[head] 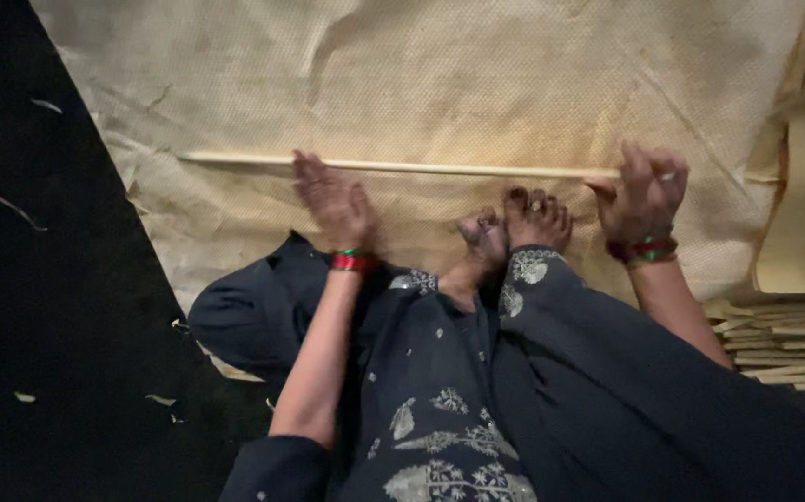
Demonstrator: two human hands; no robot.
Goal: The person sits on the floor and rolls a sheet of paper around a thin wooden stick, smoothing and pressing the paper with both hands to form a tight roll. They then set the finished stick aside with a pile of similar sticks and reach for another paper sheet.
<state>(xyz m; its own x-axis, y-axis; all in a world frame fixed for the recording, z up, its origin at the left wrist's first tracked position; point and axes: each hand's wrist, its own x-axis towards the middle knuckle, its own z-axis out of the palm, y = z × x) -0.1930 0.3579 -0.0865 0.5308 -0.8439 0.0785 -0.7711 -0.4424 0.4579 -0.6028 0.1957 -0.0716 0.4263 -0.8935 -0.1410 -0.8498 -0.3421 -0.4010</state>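
Tan woven mat (477, 84) covering dark floor, split-cane pile (793, 349) lying at 4 o'clock. Left hand (333, 200) pressing flat, fingers spread, on thin stick (440, 168); right hand (642, 193) gripping stick's 3 o'clock end, fingers curled closed. Likely rolling or straightening; next calling for even pressure.

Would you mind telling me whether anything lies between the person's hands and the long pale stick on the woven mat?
Nothing visible does. The left hand rests its fingers directly on the stick, and the right hand closes around its right end. The bare feet sit just below the stick, between the hands, on the mat.
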